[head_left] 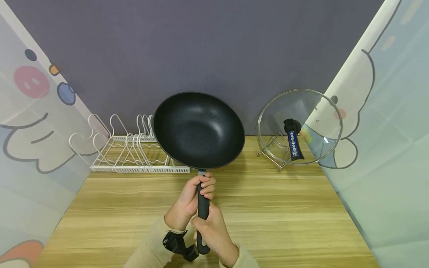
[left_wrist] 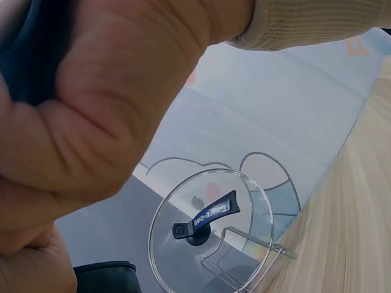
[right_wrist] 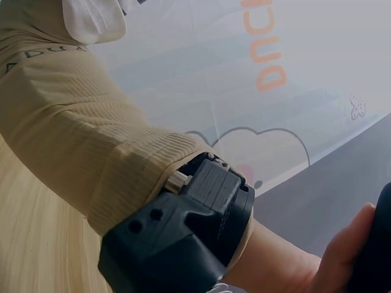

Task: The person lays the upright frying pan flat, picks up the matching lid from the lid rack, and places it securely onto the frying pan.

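Note:
A black wok with a long black handle is held up at the middle of the table, its inside turned toward me. My left hand grips the upper handle near the pan, the fingers curled round it. Lower down, my right hand wraps the handle with its thumb across the top. In the right wrist view, part of my left hand shows beside the handle. A close-up hand fills the left of the left wrist view, where only a small part of the wok's rim appears.
A white wire dish rack stands at the back left, partly behind the wok. At the back right, a glass lid with a black handle leans upright in a metal wire stand. Printed curtains flank the wooden table.

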Motion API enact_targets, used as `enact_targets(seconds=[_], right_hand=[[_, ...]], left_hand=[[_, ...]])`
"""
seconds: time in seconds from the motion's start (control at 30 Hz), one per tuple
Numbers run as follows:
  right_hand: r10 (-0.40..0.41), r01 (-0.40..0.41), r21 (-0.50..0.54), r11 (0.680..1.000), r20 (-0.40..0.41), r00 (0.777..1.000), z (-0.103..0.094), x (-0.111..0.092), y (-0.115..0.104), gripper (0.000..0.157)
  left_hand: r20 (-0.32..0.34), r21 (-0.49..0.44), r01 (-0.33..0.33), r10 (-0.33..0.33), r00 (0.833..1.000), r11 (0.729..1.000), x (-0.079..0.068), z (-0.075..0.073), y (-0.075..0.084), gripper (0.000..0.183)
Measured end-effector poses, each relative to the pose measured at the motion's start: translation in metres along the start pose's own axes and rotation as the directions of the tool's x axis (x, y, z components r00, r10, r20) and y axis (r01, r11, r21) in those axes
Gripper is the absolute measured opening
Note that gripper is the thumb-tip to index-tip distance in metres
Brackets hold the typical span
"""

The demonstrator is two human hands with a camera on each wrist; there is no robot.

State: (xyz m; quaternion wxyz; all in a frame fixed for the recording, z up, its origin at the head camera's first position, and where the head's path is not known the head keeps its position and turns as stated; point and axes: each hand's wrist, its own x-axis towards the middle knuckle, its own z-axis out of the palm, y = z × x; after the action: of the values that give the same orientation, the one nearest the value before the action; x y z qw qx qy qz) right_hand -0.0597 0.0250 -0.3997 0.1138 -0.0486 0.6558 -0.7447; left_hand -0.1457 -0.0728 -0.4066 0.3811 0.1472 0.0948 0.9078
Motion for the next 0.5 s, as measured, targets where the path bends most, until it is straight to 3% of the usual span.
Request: enact_targets(seconds=[0.13, 0.5], right_hand=[[0.032, -0.031, 0.023, 0.999, -0.003, 0.999, -0.0001, -0.0009, 0.0, 0.017], [0.008, -0.007, 0.024, 1.0, -0.027, 1.0, 0.0007, -0.0031, 0.0001, 0.013]], left_hand=[[-0.003, -0.02, 0.004, -0.004, 1.0, 1.0, 0.0012, 0.0001, -0.0014, 0.009], [0.022, -0.063, 0.017, -0.016, 1.0, 0.998, 0.0023, -0.0019, -0.0051, 0.008]])
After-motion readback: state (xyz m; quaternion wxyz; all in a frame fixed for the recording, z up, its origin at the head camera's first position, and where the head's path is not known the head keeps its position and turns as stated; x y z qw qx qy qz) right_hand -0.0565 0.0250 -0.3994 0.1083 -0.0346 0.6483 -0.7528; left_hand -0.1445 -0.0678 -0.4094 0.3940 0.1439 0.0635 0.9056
